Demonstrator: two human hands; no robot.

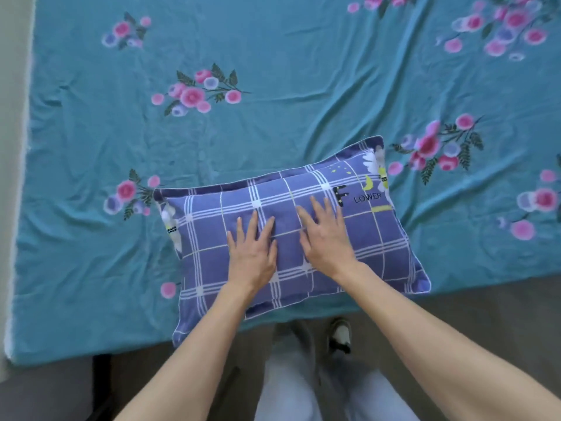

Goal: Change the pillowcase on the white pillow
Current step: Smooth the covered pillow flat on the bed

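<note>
A pillow in a purple checked pillowcase [379, 235] with white grid lines, a daisy print and the word "FLOWER" lies near the bed's front edge, turned slightly. My left hand [253, 253] lies flat on the middle of the pillow with fingers spread. My right hand [326, 235] presses flat just to its right, fingers straight and pointing away from me. The two hands sit close together but apart. The white pillow itself is hidden inside the case.
The pillow lies on a teal bedsheet [273, 117] with pink flower prints, wrinkled across the bed. The bed's front edge runs below the pillow. My legs and a shoe [340, 335] stand on the floor there. A pale wall borders the left side.
</note>
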